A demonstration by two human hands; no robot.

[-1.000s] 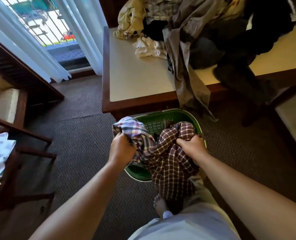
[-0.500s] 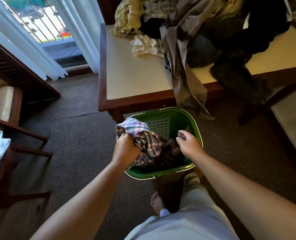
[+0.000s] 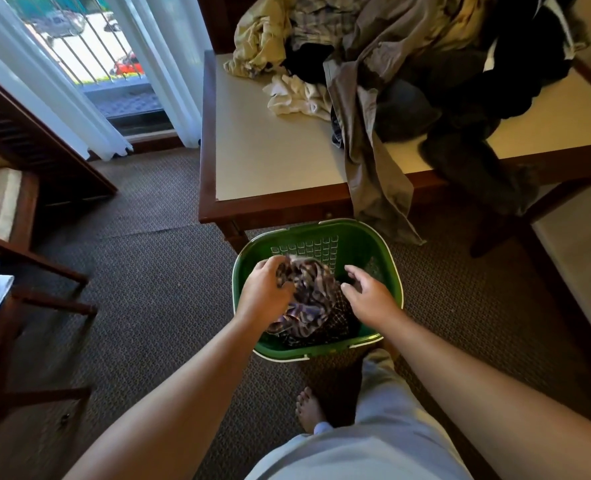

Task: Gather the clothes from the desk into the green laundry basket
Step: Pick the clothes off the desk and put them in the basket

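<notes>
Plaid shirts (image 3: 313, 301) have sunk into green basket (image 3: 360, 244) on carpet (image 3: 155, 289) by desk (image 3: 270, 150); left hand (image 3: 264, 294) grip pinches them, right hand (image 3: 370, 299) spread.

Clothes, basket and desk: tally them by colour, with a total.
Light plaid shirt, in the green laundry basket: 1
Dark checked shirt, there too: 1
Yellow garment, on the desk: 1
White cloth: 1
Pale checked shirt: 1
Grey-brown garment: 1
Dark heap, tangled: at least 1
Total: at least 7

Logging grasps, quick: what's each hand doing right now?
Left hand: grips the plaid shirt in the green laundry basket.
Right hand: open, holding nothing.
</notes>
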